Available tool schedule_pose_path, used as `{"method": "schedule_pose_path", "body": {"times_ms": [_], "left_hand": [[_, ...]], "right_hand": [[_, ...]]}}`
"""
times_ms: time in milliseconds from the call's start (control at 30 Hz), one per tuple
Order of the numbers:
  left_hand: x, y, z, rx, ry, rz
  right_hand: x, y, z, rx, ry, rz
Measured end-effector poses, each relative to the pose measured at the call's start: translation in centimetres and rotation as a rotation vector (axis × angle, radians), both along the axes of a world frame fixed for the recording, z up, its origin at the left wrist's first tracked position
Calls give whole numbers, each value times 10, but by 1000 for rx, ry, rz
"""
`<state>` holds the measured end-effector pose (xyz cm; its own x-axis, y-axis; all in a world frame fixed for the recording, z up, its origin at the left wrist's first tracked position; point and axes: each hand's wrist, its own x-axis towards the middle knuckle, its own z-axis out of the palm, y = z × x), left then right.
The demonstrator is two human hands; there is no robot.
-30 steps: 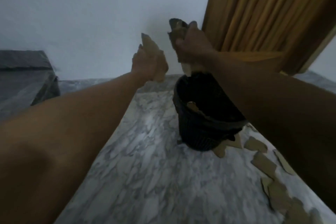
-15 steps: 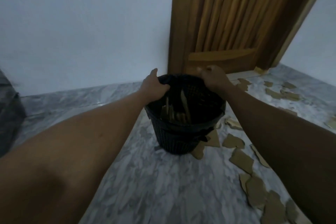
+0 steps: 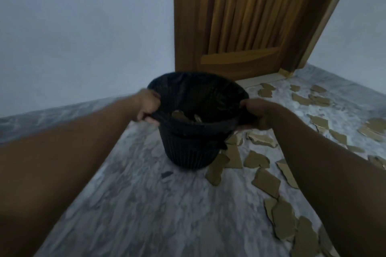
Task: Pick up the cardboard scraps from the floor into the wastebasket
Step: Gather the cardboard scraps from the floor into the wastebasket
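Barely begun — wastebasket (image 3: pixel 188 150) gripped
Your left hand (image 3: pixel 147 106) and right hand (image 3: pixel 255 115) each clutch its rim; few cardboard scraps (image 3: pixel 266 182) lie inside — many strew the floor (image 3: pixel 146 204) beside your right hand.

The grey-veined marble floor (image 3: pixel 146 215) carries a black ribbed wastebasket (image 3: pixel 188 152). Brown cardboard scraps (image 3: pixel 266 183) lie scattered on it to the basket's right, some against its base. 1 small dark chip (image 3: pixel 167 174) lies near its left side.
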<state>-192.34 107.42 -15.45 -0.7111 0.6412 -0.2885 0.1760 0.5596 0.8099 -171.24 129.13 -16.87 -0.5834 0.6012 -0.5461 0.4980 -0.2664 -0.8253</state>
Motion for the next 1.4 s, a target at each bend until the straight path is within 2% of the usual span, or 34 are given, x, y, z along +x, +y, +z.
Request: {"method": "schedule_pose_path", "body": {"times_ms": [133,267,400,500,633,767,867,1000,1100,1300,1400], "left_hand": [[-18,50,37,195,-28,56],[-16,122,67,336,96,7],[13,182,110,297,122,-136],[29,212,124,182,132,-247],[40,250,114,7,360,-534],[23,279,86,9,420,-547],[8,293,62,125,334,-429],[-25,335,27,154,44,-298],[-38,365,-1,232,9,-244],[-57,414,-38,331,62,-450],[-70,443,-72,355,45,-518]], "right_hand": [[-5,31,27,44,180,-127],[5,66,57,124,363,-308],[24,90,78,109,546,-466],[33,109,88,96,638,-573],[17,135,85,65,663,-702],[-29,143,67,1,731,-772],[-51,142,43,-47,704,-846],[-72,146,20,-58,679,-930],[-86,154,3,-56,667,-994],[-107,192,-36,-1,662,-1119],[-118,218,-50,45,542,-1175]]}}
